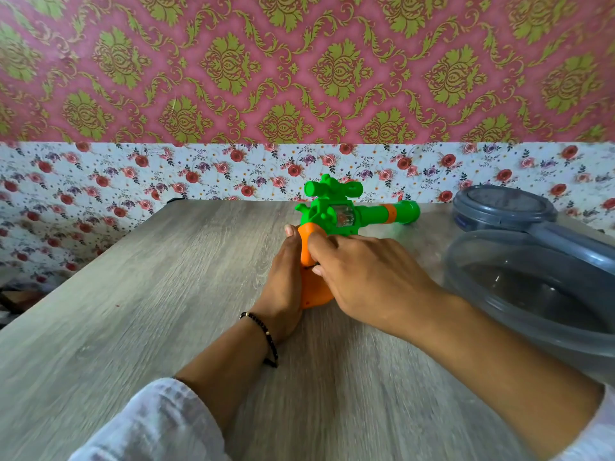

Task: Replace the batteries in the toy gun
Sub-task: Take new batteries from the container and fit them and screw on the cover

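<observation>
A green toy gun (336, 211) with an orange grip (312, 287) lies on the wooden table (149, 294), barrel pointing right, a green scope on top. My left hand (283, 281) lies along the left side of the orange grip and holds it, thumb tip up near the green body. My right hand (362, 277) comes in from the right, its fingers curled over the grip at a dark seam. The batteries are hidden from view.
A grey translucent plastic container (532, 294) stands at the right edge of the table. Its round lid (502, 207) lies behind it. A floral-papered wall runs along the table's far edge. The left half of the table shows only bare wood.
</observation>
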